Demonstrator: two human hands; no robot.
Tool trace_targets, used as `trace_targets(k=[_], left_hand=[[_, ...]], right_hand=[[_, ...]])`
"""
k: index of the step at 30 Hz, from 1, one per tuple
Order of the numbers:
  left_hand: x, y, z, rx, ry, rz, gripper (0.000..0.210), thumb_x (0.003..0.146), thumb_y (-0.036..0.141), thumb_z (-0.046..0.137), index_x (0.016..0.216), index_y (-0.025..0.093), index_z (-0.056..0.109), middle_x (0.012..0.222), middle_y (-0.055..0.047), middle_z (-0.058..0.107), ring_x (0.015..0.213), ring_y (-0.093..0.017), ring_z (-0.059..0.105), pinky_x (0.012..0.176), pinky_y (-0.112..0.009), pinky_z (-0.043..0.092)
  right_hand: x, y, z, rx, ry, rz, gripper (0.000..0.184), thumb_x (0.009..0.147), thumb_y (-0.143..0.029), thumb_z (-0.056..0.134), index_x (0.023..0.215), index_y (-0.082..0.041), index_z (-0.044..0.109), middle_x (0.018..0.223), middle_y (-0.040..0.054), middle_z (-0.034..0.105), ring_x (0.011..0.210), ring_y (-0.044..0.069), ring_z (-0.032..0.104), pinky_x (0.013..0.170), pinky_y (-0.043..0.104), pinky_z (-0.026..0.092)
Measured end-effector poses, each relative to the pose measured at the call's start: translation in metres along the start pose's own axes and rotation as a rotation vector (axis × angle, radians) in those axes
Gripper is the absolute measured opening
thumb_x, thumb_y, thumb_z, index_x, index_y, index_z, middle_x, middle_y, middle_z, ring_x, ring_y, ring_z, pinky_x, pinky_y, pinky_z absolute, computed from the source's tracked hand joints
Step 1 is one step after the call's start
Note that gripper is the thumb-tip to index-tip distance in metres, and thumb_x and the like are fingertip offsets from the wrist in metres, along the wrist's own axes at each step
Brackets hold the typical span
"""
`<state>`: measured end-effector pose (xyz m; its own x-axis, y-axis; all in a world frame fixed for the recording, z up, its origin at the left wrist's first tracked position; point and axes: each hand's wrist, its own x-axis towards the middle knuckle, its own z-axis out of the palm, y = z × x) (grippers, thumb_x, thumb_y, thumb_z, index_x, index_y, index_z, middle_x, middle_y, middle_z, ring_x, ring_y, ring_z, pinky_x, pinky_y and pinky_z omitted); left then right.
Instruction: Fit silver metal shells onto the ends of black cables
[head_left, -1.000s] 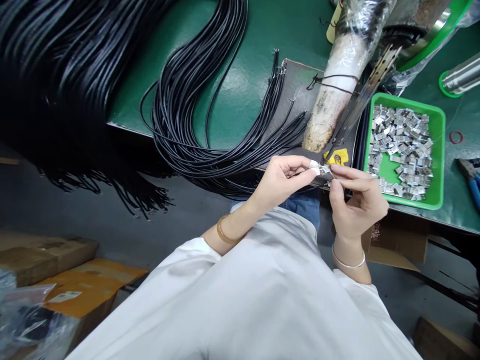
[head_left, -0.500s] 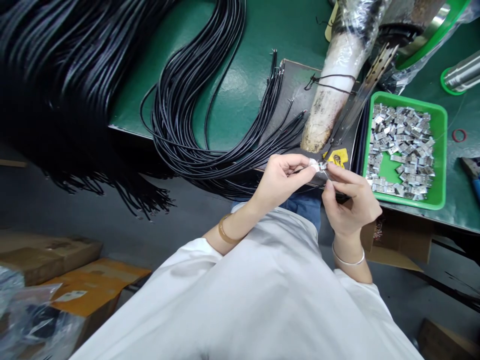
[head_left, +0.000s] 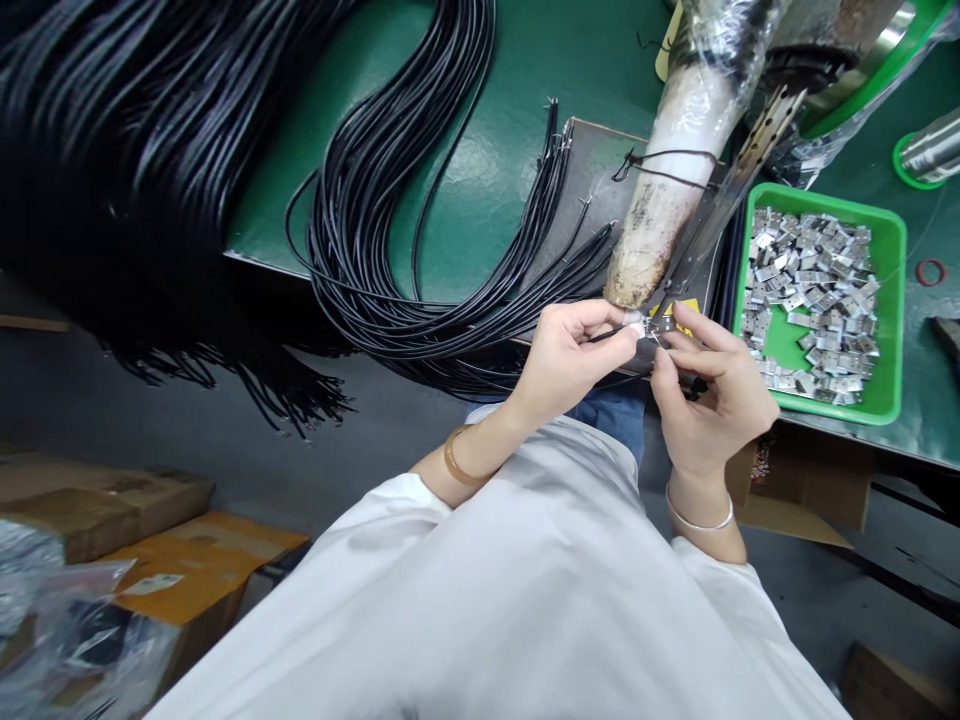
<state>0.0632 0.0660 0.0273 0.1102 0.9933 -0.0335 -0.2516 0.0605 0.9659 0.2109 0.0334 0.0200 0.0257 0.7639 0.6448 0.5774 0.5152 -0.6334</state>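
I see my left hand (head_left: pixel 566 355) pinching a thin black cable (head_left: pixel 609 333), my right hand (head_left: pixel 709 385) pinching a small silver metal clip (head_left: pixel 654 330), apparently, at the green counter (head_left: pixel 487 200) edge; align squarely before seating.

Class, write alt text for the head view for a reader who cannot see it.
A person's left hand and right hand pinch a small metal clip onto a black cable end at a green bench. Black cables fan out to the left; a green tray of metal clips sits to the right.
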Motion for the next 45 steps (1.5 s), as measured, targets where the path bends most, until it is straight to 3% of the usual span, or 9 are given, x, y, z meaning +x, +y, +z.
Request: trace_targets(k=[12,18,24,27,29,32,36,39,45], left_hand=[[-0.001,-0.004,-0.002,0.022,-0.007,-0.01,0.014,0.073,0.025,0.075,0.072,0.011,0.074,0.061,0.001,0.057,0.056,-0.005,0.044,0.052,-0.017,0.036],[-0.001,0.0,-0.001,0.107,0.028,0.028,0.013,0.074,0.024,0.074,0.07,0.011,0.074,0.054,0.003,0.046,0.052,-0.004,0.034,0.046,-0.018,0.027],[-0.001,-0.006,-0.006,0.028,-0.075,0.008,0.013,0.078,0.023,0.072,0.074,0.011,0.076,0.067,-0.001,0.065,0.058,-0.006,0.051,0.055,-0.017,0.042],[-0.002,-0.01,-0.006,0.021,-0.093,0.004,0.014,0.08,0.024,0.071,0.075,0.012,0.075,0.067,-0.001,0.066,0.058,-0.006,0.051,0.056,-0.017,0.042],[-0.003,-0.01,-0.006,0.023,-0.086,0.0,0.015,0.081,0.025,0.071,0.075,0.012,0.074,0.066,0.0,0.064,0.058,-0.005,0.05,0.055,-0.016,0.041],[-0.004,-0.008,-0.005,0.027,-0.078,0.007,0.014,0.08,0.024,0.07,0.074,0.012,0.073,0.066,0.0,0.062,0.058,-0.005,0.048,0.054,-0.017,0.038],[-0.006,-0.005,-0.005,0.088,-0.058,0.009,0.017,0.082,0.025,0.068,0.07,0.012,0.068,0.059,0.003,0.048,0.054,-0.005,0.036,0.05,-0.019,0.028],[-0.007,-0.005,-0.004,0.129,-0.056,0.005,0.017,0.081,0.025,0.067,0.069,0.013,0.066,0.058,0.003,0.044,0.054,-0.005,0.033,0.05,-0.02,0.026],[-0.006,-0.004,-0.001,0.156,-0.032,0.055,0.014,0.08,0.025,0.068,0.072,0.013,0.069,0.057,0.005,0.041,0.053,-0.005,0.03,0.047,-0.02,0.025]], right_hand=[[0.002,-0.003,-0.002,-0.072,0.003,-0.023,0.019,0.08,-0.006,0.074,0.09,-0.021,0.068,0.111,0.0041,0.078,0.099,0.021,0.077,0.082,0.034,0.067],[0.006,-0.006,-0.005,-0.135,-0.009,-0.071,0.023,0.079,-0.006,0.076,0.094,-0.023,0.072,0.114,0.0031,0.077,0.098,0.02,0.076,0.087,0.036,0.067],[0.001,-0.005,-0.004,-0.009,0.007,-0.005,0.018,0.082,-0.008,0.073,0.094,-0.02,0.069,0.112,0.0055,0.078,0.101,0.022,0.077,0.08,0.034,0.067],[0.003,-0.004,-0.007,0.05,0.14,0.058,0.012,0.088,-0.014,0.069,0.096,-0.023,0.072,0.09,0.0003,0.079,0.074,0.017,0.077,0.059,0.027,0.062],[0.005,-0.005,-0.011,0.111,0.326,0.016,0.012,0.09,-0.021,0.068,0.1,-0.025,0.073,0.07,-0.0051,0.071,0.048,0.011,0.065,0.04,0.022,0.049],[0.005,-0.006,-0.015,0.164,0.447,0.015,0.019,0.091,-0.024,0.068,0.109,-0.028,0.069,0.072,-0.0069,0.067,0.042,0.009,0.059,0.033,0.022,0.04],[-0.002,-0.003,-0.014,0.004,0.197,0.114,0.022,0.089,-0.014,0.068,0.108,-0.025,0.068,0.087,-0.0019,0.077,0.074,0.018,0.077,0.063,0.03,0.063],[-0.004,0.0,-0.011,-0.119,0.058,0.013,0.017,0.084,-0.011,0.074,0.095,-0.023,0.069,0.097,0.0016,0.079,0.091,0.02,0.077,0.084,0.036,0.064],[0.001,0.002,-0.006,-0.169,0.008,-0.045,0.013,0.084,-0.014,0.073,0.091,-0.023,0.068,0.102,0.003,0.077,0.093,0.019,0.074,0.081,0.036,0.063]])
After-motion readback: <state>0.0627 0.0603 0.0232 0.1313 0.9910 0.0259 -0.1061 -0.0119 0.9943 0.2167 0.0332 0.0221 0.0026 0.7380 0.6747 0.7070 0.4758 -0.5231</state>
